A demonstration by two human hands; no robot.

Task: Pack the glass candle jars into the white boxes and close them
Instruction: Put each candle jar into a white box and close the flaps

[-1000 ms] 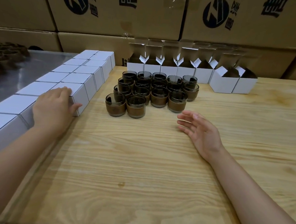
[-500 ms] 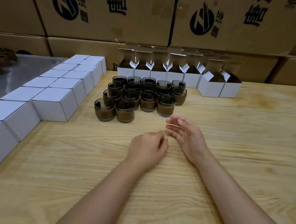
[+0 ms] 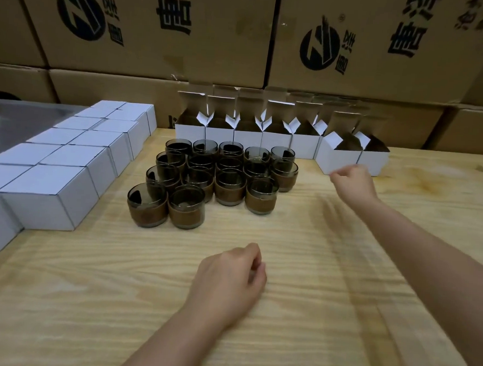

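A: Layout, for the record. Candle jars (image 3: 215,181) stand in a tight cluster mid-desk (image 3: 103,287), glass against glass. Why bunched?

B: Judged: a short reach for either hand. Open white boxes (image 3: 248,138) line up just behind the jars, flaps upright and mouths up, so a jar can drop straight in. Closed white boxes (image 3: 52,195) sit in two rows along the left side, presumably finished stock kept out of the working zone. Brown cartons (image 3: 158,38) wall off the back.

A: Right hand (image 3: 353,183)?

B: Extended to the right end of the open row, at the lower front of the angled box (image 3: 338,160) that sits forward of the line. Fingers (image 3: 340,175) curled inward, thumb pointing left. Motion-blurred, so I cannot tell whether they touch or pinch the cardboard. No jar in it.

A: Left hand (image 3: 229,283)?

B: Resting on bare wood near the front, well apart from jars and boxes. Fingers (image 3: 254,267) loosely curled under, holding nothing. Reads as idle.

A: Step in hand?

B: Judged: fetching an empty box toward the jars before loading. That box is offset from the row, so it is likely the easiest to pull free without catching a neighbour's flaps.

A: Risk?

B: Jars stand rim to rim, so lifting one from the middle could knock others. Front-row jars look safer.
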